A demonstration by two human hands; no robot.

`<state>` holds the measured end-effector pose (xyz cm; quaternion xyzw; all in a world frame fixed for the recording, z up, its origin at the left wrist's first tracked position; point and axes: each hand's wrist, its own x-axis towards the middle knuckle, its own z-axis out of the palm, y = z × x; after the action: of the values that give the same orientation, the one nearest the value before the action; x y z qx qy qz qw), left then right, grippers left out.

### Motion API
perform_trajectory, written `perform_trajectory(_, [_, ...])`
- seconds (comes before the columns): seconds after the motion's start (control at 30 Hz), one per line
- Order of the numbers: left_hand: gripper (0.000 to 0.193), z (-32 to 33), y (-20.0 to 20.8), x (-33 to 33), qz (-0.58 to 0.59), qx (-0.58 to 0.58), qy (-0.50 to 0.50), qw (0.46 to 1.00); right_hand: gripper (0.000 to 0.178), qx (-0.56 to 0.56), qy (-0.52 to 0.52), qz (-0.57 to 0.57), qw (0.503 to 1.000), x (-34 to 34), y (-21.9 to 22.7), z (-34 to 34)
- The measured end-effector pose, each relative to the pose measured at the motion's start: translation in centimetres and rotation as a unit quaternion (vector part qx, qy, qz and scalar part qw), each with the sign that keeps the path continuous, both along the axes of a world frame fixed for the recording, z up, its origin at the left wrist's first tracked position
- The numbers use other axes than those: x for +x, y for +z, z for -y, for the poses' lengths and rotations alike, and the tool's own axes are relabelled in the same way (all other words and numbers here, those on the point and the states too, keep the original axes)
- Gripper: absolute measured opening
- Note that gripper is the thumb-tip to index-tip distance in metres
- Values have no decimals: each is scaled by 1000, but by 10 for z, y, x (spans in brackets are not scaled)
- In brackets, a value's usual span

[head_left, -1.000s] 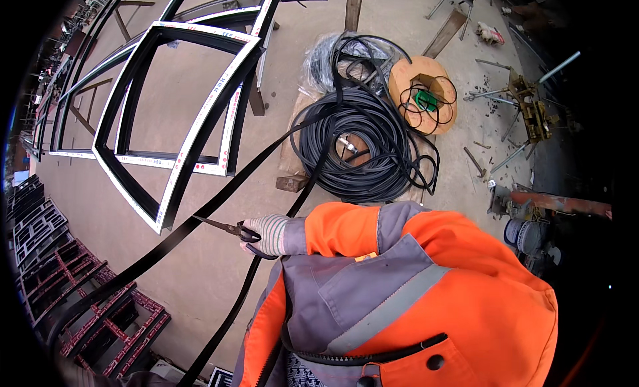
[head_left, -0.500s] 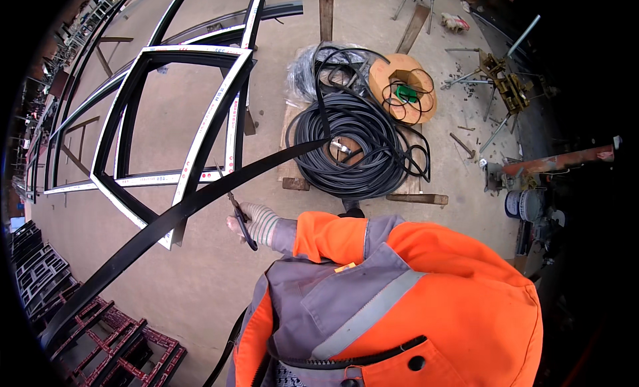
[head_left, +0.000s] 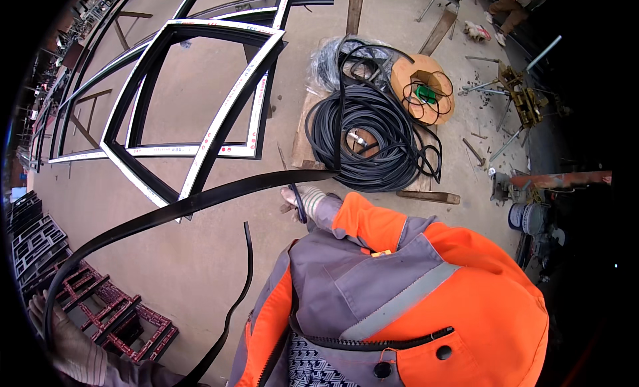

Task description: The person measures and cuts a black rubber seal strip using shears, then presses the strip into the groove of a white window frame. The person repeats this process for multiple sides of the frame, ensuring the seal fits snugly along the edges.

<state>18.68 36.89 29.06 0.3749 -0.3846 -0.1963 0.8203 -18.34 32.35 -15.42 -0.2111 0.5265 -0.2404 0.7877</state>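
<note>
A long flat black rubber strip (head_left: 200, 199) runs from the coil of black rubber strip (head_left: 356, 140) across to the lower left. My left hand (head_left: 76, 344), in a pale glove, is closed around the strip at the far left edge. A loose length of strip, its free end (head_left: 247, 237) pointing up, curves between my left forearm and my jacket. My right hand (head_left: 305, 199), in a striped glove, grips a pair of scissors (head_left: 301, 204) by the dark handles, just under the strip near the coil. The blades point away from me, partly behind the strip.
White-and-black window frames (head_left: 219, 120) stand at the left. Beyond the coil lie clear plastic wrap (head_left: 324, 64) and a cardboard reel (head_left: 432, 107). Maroon frames (head_left: 156, 327) are stacked lower left. Metal stands (head_left: 516, 94), a bucket (head_left: 529, 217) and a person (head_left: 516, 10) are at the right.
My left hand has come into view at the lower left, along with the strip's loose end. The strip now bows more. The view has shifted, so the coil and frames appear further right or higher.
</note>
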Motion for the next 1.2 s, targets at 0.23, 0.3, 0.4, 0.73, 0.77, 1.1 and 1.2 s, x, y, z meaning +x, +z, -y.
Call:
perform_trajectory(0.23, [97, 1, -50, 5, -51, 55, -119, 990, 41, -66, 278, -148, 947, -77, 30, 1])
perform_trajectory(0.3, [94, 9, -64, 2, -61, 57, -179, 980, 56, -209, 515, -346, 756, -97, 30, 11])
perform_trajectory(0.4, [95, 22, -84, -13, -60, 69, -171, 981, 52, -205, 535, -354, 740, -129, 47, 13])
perform_trajectory(0.73, [98, 44, -114, -79, 0, 121, -70, 990, 50, -225, 681, -389, 578, -199, 124, 77])
perform_trajectory(0.77, [95, 42, -115, -85, -8, 117, -71, 991, 49, -226, 685, -392, 571, -199, 133, 82])
perform_trajectory(1.1, [87, 54, -140, -85, -16, 116, -101, 988, 35, -240, 635, -507, 532, -206, 190, 106])
perform_trajectory(1.2, [88, 56, -151, -72, -33, 125, -118, 985, 31, -271, 553, -551, 564, -182, 213, 111])
